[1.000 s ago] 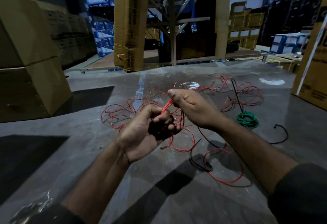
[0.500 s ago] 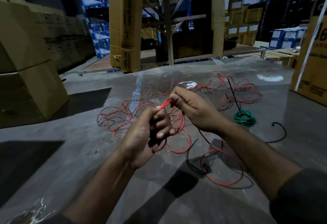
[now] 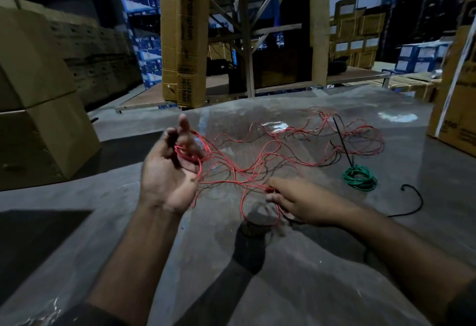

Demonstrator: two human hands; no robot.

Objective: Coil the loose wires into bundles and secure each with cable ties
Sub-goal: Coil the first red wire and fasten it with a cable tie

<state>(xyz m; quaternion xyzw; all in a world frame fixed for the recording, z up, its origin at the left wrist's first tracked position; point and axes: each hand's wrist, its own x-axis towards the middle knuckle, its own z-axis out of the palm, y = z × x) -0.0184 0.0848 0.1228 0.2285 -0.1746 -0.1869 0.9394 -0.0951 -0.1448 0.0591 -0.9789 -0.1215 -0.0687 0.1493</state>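
Observation:
A long red wire (image 3: 283,150) lies tangled across the concrete floor (image 3: 257,261). My left hand (image 3: 167,173) is raised palm up, and a few loops of the red wire hang round its loosely curled fingers and thumb. My right hand (image 3: 298,200) is lower and to the right, close to the floor, pinching a strand of the same wire; motion blurs it. A coiled green wire bundle (image 3: 359,177) sits to the right with a thin black strip (image 3: 342,142) sticking up from it. Thin black wire runs among the red strands.
A loose black wire (image 3: 414,198) curls on the floor at right. Stacked cardboard boxes (image 3: 38,109) stand at left and another carton (image 3: 456,109) at the right edge. A tall carton (image 3: 183,37) and a metal rack (image 3: 247,42) rise behind the wires.
My hands have parted. The left hand rose and opened out with loops round it. The right hand dropped down and right along the red wire, pulling a strand out.

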